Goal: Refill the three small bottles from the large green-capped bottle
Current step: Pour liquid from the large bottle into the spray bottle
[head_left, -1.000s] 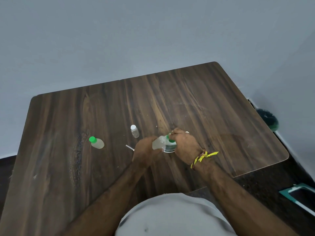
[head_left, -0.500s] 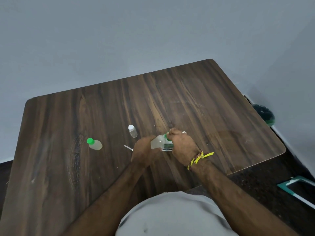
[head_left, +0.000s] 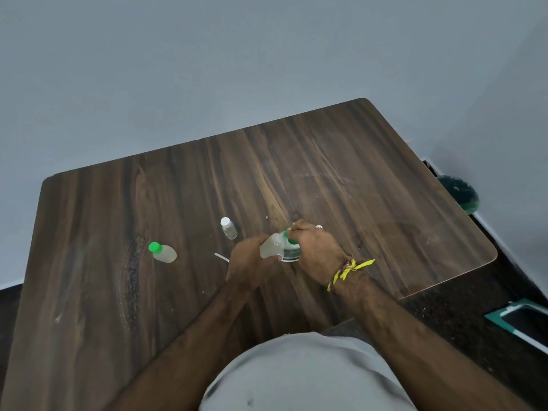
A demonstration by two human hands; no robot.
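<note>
With the left hand gripping the small clear plastic bottle, the right hand pinching its green cap at two o'clock should twist squarely, bottle upright.

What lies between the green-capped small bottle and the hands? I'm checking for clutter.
In the head view, only a thin white strip on bare table, near the left hand.

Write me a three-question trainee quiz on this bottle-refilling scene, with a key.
1. True or false: the left hand holds a clear bottle.
2. Which cap colour has the small bottle standing beyond the hands? A white, B green, C red.
3. Fill in: the right hand pinches at the ___ cap of the held bottle.

Key: 1 true; 2 A; 3 green. The other green-capped small bottle stands apart to the left on the table.
</note>
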